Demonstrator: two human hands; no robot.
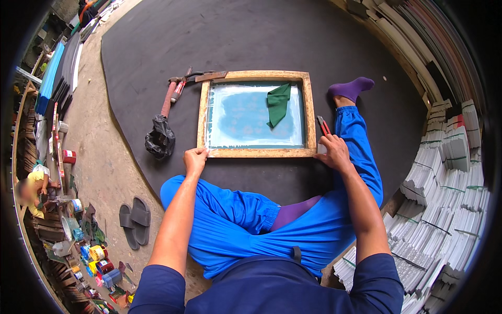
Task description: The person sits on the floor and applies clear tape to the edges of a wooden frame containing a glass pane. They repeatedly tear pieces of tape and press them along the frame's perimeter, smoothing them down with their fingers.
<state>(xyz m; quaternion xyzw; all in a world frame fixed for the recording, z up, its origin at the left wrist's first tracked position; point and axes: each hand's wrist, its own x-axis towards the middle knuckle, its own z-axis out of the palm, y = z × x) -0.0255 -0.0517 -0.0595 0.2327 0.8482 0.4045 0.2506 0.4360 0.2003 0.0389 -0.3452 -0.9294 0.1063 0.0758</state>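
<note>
1. Wooden frame (256, 153) lies flat on black mat (240, 36), just ahead of left hand (195, 160) and right hand (335, 152); long axis runs left to right.
2. Left hand, nearer: fingers pinched on near-left corner.
3. Right hand: curled beside near-right corner, red cutter (325, 127) at fingertips; whether gripped, cannot tell.
4. Condition: wood blotched; blue mesh (238, 116) white-edged, green cloth (277, 104) lying on it.

Left hand (195, 160) on wooden frame (261, 153), green cloth (278, 103)
</note>
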